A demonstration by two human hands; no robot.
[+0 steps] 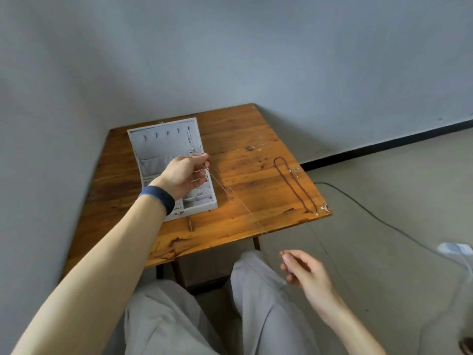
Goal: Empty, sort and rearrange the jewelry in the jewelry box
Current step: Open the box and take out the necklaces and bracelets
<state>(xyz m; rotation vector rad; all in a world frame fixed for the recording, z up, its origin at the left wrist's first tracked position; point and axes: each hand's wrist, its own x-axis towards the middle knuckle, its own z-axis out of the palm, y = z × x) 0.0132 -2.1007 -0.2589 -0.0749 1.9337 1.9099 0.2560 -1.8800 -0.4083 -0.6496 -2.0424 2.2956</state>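
- The jewelry box was found sitting open on the left half of the wooden surface, with its grey lid tipped back and a row of little hooks visible along the top.
- One silvery piece was seen hanging from the rightmost hook. A few more bits were spotted in the tray compartments, but they were too small to be named.
- The left hand was held over the box's right edge, fingers curled, with a thin chain pinched at the fingertips.
- That chain was stretched diagonally across the surface and past its near edge toward the right hand.
- The right hand was kept low, off the surface and above the lap, with thumb and forefinger closed together on what looked like the chain's other end. The last stretch was too faint to be traced properly.
- A brown beaded necklace was laid out in a long loop near the right edge of the surface, well apart from the box.
- One small silver piece was set right beside that loop, and another silver bit was left at the right corner.
- A dark blue wristband was worn on the left wrist.
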